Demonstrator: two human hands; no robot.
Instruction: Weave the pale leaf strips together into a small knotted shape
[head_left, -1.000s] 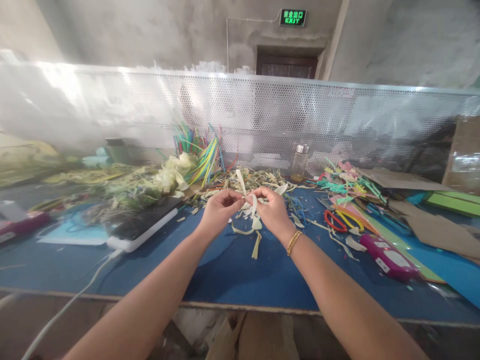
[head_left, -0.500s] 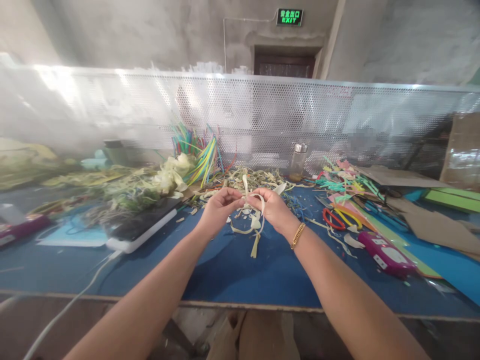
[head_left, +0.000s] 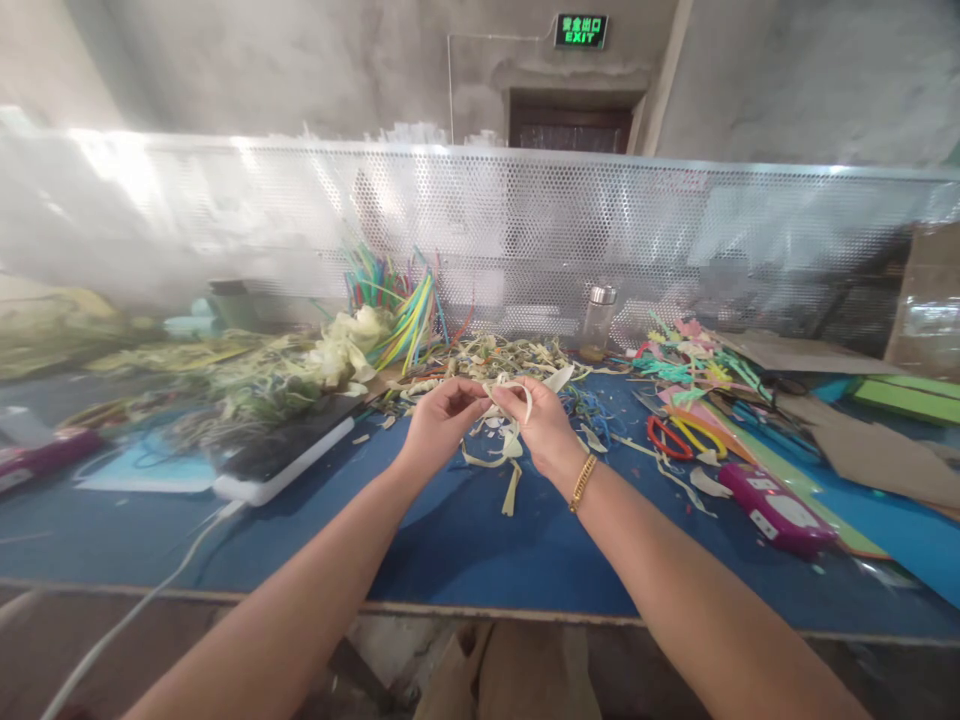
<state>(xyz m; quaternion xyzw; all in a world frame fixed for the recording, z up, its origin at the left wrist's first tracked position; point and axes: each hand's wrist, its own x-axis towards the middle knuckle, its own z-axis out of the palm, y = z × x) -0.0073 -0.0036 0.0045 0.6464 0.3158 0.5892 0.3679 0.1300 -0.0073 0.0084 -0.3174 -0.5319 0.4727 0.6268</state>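
Both hands meet over the middle of the blue table, fingertips pinched close together. My left hand [head_left: 448, 415] grips one part of a pale cream strip [head_left: 527, 405] between thumb and fingers. Round the thumb of my right hand [head_left: 541, 418] the same strip curves in a small loop, pinched at the fingertips. Exactly how the strip runs between the fingers is hidden. Below the hands, cream scraps [head_left: 511, 485] lie on the table, and behind them spreads a heap of tangled pale strips [head_left: 502, 355].
Left stand a white-edged dark board [head_left: 289, 465] with green strands and a bundle of coloured sticks [head_left: 412, 320]. A glass bottle [head_left: 598, 325] stands behind. To the right lie red-and-yellow-handled scissors [head_left: 667, 440], a purple power strip [head_left: 776, 508] and cardboard [head_left: 885, 450].
My right hand has shifted slightly left, closer to my left hand. The strip end that stuck up above the fingers is now lower, and the loop at my right hand is smaller.
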